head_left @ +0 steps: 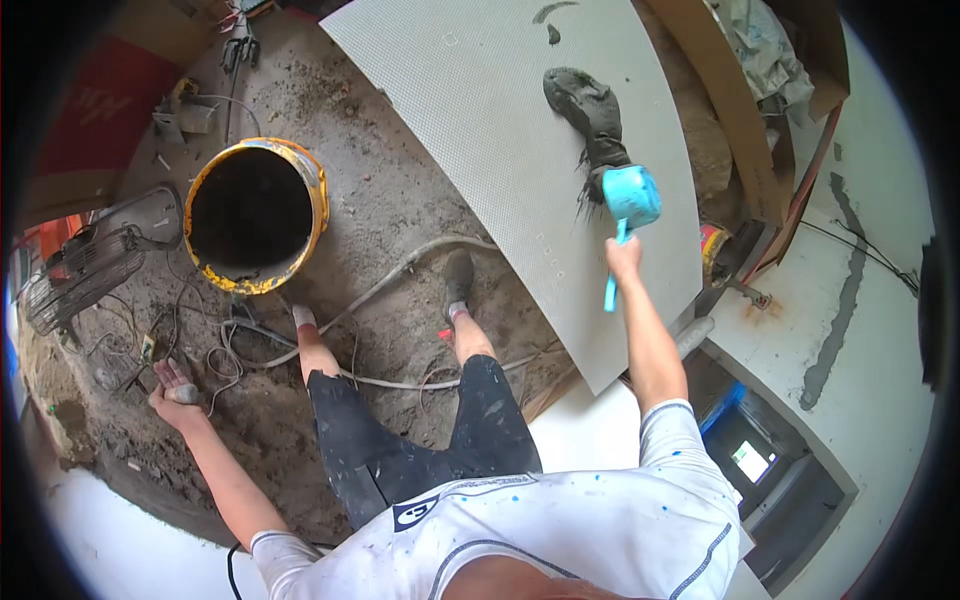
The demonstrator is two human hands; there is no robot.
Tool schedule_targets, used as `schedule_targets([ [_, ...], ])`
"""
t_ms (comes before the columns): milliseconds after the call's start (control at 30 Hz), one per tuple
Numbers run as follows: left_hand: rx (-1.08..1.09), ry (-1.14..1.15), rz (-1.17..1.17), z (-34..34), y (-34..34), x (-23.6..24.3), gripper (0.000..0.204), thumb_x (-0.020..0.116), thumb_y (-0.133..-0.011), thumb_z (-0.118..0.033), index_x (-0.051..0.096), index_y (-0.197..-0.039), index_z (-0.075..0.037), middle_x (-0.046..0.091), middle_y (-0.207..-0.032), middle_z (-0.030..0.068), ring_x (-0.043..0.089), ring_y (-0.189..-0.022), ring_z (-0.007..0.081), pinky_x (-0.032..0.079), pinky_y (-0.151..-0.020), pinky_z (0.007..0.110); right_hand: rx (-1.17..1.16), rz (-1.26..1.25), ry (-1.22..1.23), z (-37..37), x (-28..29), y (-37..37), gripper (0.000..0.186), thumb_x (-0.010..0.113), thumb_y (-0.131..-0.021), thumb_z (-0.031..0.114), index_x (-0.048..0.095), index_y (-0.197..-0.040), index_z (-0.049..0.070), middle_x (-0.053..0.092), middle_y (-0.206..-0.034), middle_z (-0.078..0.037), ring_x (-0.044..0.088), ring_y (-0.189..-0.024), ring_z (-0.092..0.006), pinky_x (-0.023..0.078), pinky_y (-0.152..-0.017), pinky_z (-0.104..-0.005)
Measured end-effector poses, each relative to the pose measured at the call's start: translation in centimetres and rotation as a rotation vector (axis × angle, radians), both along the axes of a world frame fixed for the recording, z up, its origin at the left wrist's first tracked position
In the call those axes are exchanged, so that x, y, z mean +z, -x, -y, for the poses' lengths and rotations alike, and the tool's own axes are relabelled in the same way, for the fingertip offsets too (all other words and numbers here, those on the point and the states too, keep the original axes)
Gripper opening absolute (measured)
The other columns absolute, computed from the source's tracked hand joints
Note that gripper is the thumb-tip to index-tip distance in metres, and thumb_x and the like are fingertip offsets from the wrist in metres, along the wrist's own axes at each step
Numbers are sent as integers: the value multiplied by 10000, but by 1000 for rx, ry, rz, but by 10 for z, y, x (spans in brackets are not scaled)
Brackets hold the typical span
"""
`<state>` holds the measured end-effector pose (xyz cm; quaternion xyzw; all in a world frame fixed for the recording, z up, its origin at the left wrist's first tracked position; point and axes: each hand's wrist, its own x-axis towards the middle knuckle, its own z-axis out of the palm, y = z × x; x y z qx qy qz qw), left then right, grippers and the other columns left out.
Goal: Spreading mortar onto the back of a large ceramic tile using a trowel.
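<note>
My right hand [624, 258] is closed around the handle of a turquoise plastic dipper [632, 192]. The dipper is tipped over a large pale slab [480, 110] with a fine grid texture. From its mouth a thick strip of wet dark grey mortar [598, 115] runs along the slab toward the far side. Away to the left, my left hand [176, 392] is held out low with fingers stretched; a pale patch shows at the palm, and I cannot make out what it is. A yellow-rimmed bucket [318, 200] with dark contents stands between my feet and the far wall.
A pale hose [400, 268] and loose cables cross the dirty floor around my feet. At the left lies a wire fan guard [85, 275]. Cardboard [735, 110] and crumpled plastic [765, 60] line the slab's right side, near a wall with a grey mortar streak [840, 300].
</note>
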<state>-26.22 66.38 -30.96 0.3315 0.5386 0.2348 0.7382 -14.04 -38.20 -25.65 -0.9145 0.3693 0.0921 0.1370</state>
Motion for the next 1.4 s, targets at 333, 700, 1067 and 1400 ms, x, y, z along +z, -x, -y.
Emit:
schedule_targets([
  [333,87,156,24,-19,27,-24,473,451,-960,-138,631,-1317,115,740,-1275,248,700,-1235,418,568,-1118,559,-282,-121,170,71,-82,95,322,719,-827,187,692,-967,-101,757,-947,-341,769,-927,-488,575,-824,-558],
  [700,249,303,-33,15,-43,-33,398,478,-988,-91,526,-1376,-16,708,-1323,133,698,-1256,298,556,-1182,567,-201,-191,-886,-357,77,-14,278,688,-998,158,580,-1234,57,526,-724,-9,525,-511,-135,443,-442,-313],
  [1067,-104,264,-127,12,-127,-114,833,551,-945,-103,252,-1713,14,480,-1708,193,458,-1585,323,241,-1360,471,-1026,-359,-1394,-843,-401,-138,106,630,-1009,166,596,-944,89,526,-713,-48,547,-573,-222,462,-511,-384],
  [1400,-235,334,-96,-9,-131,-146,711,510,-926,-43,353,-1609,76,447,-1724,236,606,-1321,238,479,-1128,332,325,-753,-805,-892,-507,-101,184,626,-997,208,715,-1002,46,707,-872,-150,716,-799,-294,560,-665,-487],
])
